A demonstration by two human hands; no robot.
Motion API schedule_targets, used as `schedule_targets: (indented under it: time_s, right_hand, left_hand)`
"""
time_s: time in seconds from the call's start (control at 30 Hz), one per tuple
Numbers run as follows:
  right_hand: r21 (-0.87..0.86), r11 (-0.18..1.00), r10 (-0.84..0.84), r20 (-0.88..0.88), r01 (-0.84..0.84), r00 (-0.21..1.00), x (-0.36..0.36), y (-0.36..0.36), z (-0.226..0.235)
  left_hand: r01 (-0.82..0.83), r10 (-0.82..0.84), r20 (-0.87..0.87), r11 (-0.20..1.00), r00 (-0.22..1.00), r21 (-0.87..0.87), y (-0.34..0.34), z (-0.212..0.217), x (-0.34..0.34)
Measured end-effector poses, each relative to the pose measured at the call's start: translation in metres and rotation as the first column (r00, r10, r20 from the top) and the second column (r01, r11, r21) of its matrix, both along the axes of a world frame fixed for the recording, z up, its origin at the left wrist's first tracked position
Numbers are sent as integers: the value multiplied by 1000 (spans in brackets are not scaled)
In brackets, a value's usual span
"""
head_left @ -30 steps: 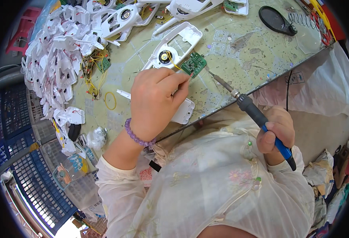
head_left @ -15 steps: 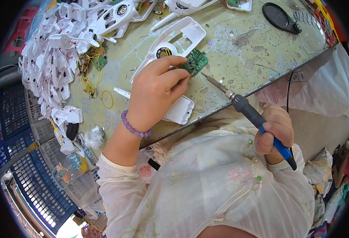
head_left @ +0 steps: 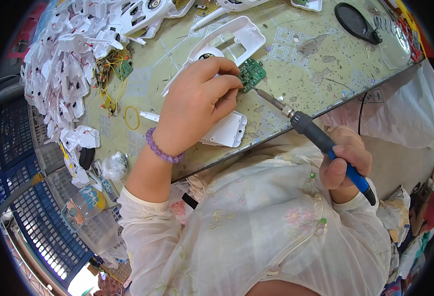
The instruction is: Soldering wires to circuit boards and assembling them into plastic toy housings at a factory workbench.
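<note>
Green circuit board [head_left: 251, 75] sits pinched in my left hand [head_left: 197, 106] over the white plastic housing [head_left: 226, 42] (speaker inside). My right hand [head_left: 347, 163] grips the soldering iron [head_left: 315, 135], tip touching the board.

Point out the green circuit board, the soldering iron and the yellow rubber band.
green circuit board [head_left: 253, 74], head view, on its bare right half.
soldering iron [head_left: 311, 130], head view, on the dark barrel above the blue handle.
yellow rubber band [head_left: 126, 118], head view, on its left edge.
</note>
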State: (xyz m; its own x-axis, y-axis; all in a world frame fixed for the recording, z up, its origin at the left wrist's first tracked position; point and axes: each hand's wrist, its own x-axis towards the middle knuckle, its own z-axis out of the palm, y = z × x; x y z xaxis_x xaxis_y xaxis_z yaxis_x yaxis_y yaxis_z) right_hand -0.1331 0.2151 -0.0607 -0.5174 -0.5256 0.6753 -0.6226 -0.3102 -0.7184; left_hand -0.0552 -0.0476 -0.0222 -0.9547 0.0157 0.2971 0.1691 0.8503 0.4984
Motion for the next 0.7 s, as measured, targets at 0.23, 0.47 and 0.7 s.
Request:
schedule_targets:
  time_s: [0.23,0.47,0.7]
  right_hand:
    - [5,1000,0,4,-1,1000,-1,1,-1]
    - [-7,1000,22,-31,-23,999,-1,-1,-4]
    - [-10,1000,23,-51,-24,998,0,-4,-5]
  left_hand:
    - [44,-44,14,999,999,-21,-2,-1,0]
    - [41,-41,15,999,999,-30,-1,-1,0]
    - [39,-38,23,998,999,-42,0,0,1]
